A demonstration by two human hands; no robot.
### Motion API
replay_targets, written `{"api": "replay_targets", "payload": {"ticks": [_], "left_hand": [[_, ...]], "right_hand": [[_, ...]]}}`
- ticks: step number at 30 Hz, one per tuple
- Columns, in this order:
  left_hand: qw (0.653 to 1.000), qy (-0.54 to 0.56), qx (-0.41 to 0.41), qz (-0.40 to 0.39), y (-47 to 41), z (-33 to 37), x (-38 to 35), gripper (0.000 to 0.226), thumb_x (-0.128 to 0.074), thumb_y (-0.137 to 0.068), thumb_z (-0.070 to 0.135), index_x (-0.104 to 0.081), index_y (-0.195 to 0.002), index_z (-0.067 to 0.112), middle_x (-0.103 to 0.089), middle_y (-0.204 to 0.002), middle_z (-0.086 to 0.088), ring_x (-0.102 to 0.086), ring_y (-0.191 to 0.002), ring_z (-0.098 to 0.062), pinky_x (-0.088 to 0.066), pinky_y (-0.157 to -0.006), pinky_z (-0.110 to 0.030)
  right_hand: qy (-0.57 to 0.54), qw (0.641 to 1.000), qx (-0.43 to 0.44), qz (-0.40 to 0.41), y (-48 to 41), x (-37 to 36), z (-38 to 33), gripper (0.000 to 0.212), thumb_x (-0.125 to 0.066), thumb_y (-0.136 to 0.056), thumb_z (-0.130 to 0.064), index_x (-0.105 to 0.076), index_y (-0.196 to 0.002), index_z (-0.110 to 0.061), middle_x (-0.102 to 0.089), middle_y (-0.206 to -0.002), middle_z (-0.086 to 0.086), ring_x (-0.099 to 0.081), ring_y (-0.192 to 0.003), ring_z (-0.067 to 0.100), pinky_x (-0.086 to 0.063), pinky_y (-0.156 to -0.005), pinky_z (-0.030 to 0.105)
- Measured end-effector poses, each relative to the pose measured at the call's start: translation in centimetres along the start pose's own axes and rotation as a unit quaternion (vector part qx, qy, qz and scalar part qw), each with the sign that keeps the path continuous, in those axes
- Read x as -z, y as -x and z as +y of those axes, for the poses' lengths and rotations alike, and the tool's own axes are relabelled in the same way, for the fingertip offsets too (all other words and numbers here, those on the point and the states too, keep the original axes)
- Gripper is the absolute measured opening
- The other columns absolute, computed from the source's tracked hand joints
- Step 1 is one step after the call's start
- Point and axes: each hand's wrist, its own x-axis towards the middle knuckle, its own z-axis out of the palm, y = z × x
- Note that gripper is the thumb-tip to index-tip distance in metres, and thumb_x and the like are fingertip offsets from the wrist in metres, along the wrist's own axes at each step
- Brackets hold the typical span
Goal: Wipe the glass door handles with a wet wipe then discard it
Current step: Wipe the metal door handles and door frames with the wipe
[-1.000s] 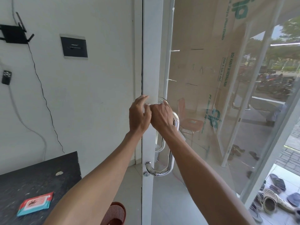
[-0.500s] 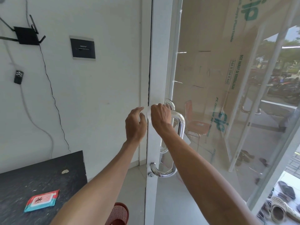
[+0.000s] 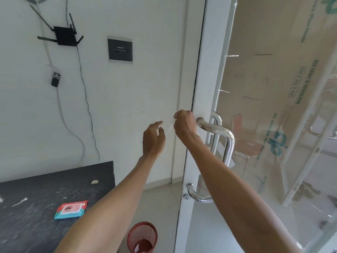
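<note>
GLASS DOOR, MID-CLEAN: At the glass door (image 3: 273, 125), the right hand (image 3: 184, 126) hovers clenched just left of the chrome door handle (image 3: 230, 145). Its grip pinches what appears to be a white wet wipe (image 3: 170, 126), a pale wisp hard to make out against the wall (image 3: 127, 106). The handle's upper mount lies just beside the knuckles, to their right. Its long bar runs vertically down behind the right forearm to a lower curve near the lock (image 3: 185, 196). The right hand is plainly the nearer. The left hand (image 3: 154, 141) is raised beside it, fingers loose, tips close to the wipe, holding nothing. A red mesh bin (image 3: 142, 236) stands on the floor (image 3: 160, 198) below both arms, likely the wipe's destination.
</note>
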Motion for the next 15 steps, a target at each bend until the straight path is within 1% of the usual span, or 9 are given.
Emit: {"api": "replay_targets", "payload": {"ticks": [2,4,6,8,10,11,13,14,15], "left_hand": [[1.000,0.000,0.025,0.001,-1.3,-0.7,1.0,0.038,-0.042,-0.099,0.009,-0.063,-0.130,0.010,-0.062,-0.135,-0.007,-0.057,-0.125,-0.021,-0.043,-0.108,-0.033],[0.997,0.021,0.071,0.006,-2.5,-1.1,1.6,0.038,-0.041,-0.099,0.010,-0.063,-0.131,0.012,-0.063,-0.132,-0.007,-0.059,-0.121,-0.023,-0.045,-0.102,-0.029],[0.993,0.047,0.109,0.006,-3.6,-1.1,1.9,0.038,-0.043,-0.098,0.012,-0.061,-0.132,0.014,-0.065,-0.128,-0.008,-0.060,-0.117,-0.025,-0.046,-0.099,-0.031],[0.988,0.086,0.126,-0.014,-4.7,-1.1,1.9,0.038,-0.046,-0.097,0.013,-0.060,-0.133,0.017,-0.067,-0.122,-0.010,-0.063,-0.106,-0.025,-0.053,-0.094,-0.037],[0.975,0.164,0.136,-0.055,-5.2,-0.7,1.8,0.036,-0.050,-0.097,0.013,-0.060,-0.131,0.018,-0.070,-0.113,-0.011,-0.070,-0.089,-0.025,-0.060,-0.079,-0.037],[0.971,0.192,0.126,-0.072,-5.4,-0.6,1.6,0.034,-0.053,-0.096,0.014,-0.063,-0.128,0.018,-0.072,-0.106,-0.010,-0.072,-0.082,-0.024,-0.062,-0.074,-0.035],[0.974,0.199,0.078,-0.071,-5.5,-0.2,0.9,0.025,-0.064,-0.090,0.017,-0.071,-0.114,0.015,-0.074,-0.091,-0.010,-0.073,-0.079,-0.023,-0.063,-0.071,-0.040],[0.975,0.203,0.058,-0.062,-5.5,0.3,0.5,0.019,-0.068,-0.087,0.015,-0.074,-0.105,0.012,-0.074,-0.085,-0.010,-0.072,-0.077,-0.023,-0.063,-0.071,-0.042],[0.975,0.210,0.043,-0.060,-5.5,0.9,0.0,0.014,-0.070,-0.085,0.011,-0.075,-0.098,0.008,-0.074,-0.081,-0.011,-0.072,-0.074,-0.023,-0.063,-0.071,-0.041]], "right_hand": [[-0.041,0.999,0.000,-0.008,-0.8,-1.3,-0.7,0.040,-0.042,-0.076,0.016,-0.069,-0.102,0.001,-0.069,-0.102,0.019,-0.065,-0.094,0.037,-0.057,-0.076,0.043],[-0.090,0.996,-0.005,-0.016,-1.2,-2.3,-1.3,0.040,-0.043,-0.081,0.010,-0.070,-0.106,-0.007,-0.070,-0.101,0.014,-0.065,-0.091,0.033,-0.056,-0.074,0.037],[-0.144,0.989,-0.032,-0.010,-1.6,-2.8,-1.6,0.036,-0.044,-0.084,0.003,-0.067,-0.104,-0.014,-0.069,-0.092,0.010,-0.063,-0.079,0.027,-0.051,-0.061,0.029],[-0.214,0.975,-0.057,-0.001,-2.0,-3.1,-2.0,0.029,-0.043,-0.085,0.001,-0.060,-0.101,-0.015,-0.064,-0.080,0.009,-0.059,-0.066,0.023,-0.045,-0.050,0.026],[-0.276,0.958,-0.074,0.026,-1.8,-2.6,-2.2,0.023,-0.043,-0.085,0.002,-0.057,-0.096,-0.012,-0.061,-0.075,0.007,-0.056,-0.061,0.018,-0.043,-0.046,0.022],[-0.301,0.949,-0.082,0.042,-1.8,-2.2,-2.2,0.020,-0.044,-0.084,0.002,-0.058,-0.093,-0.010,-0.061,-0.076,0.006,-0.056,-0.062,0.015,-0.042,-0.045,0.017],[-0.321,0.939,-0.096,0.082,-1.6,-1.1,-1.7,0.018,-0.049,-0.083,-0.001,-0.063,-0.087,-0.012,-0.063,-0.075,-0.001,-0.058,-0.066,0.011,-0.040,-0.049,0.009],[-0.318,0.936,-0.101,0.116,-1.3,-0.4,-1.3,0.020,-0.050,-0.083,-0.002,-0.066,-0.086,-0.012,-0.064,-0.073,-0.004,-0.060,-0.068,0.011,-0.040,-0.053,0.006],[-0.305,0.933,-0.102,0.163,-1.1,0.4,-0.7,0.022,-0.050,-0.083,-0.002,-0.069,-0.087,-0.012,-0.066,-0.073,-0.003,-0.061,-0.070,0.013,-0.042,-0.059,0.008]]}}
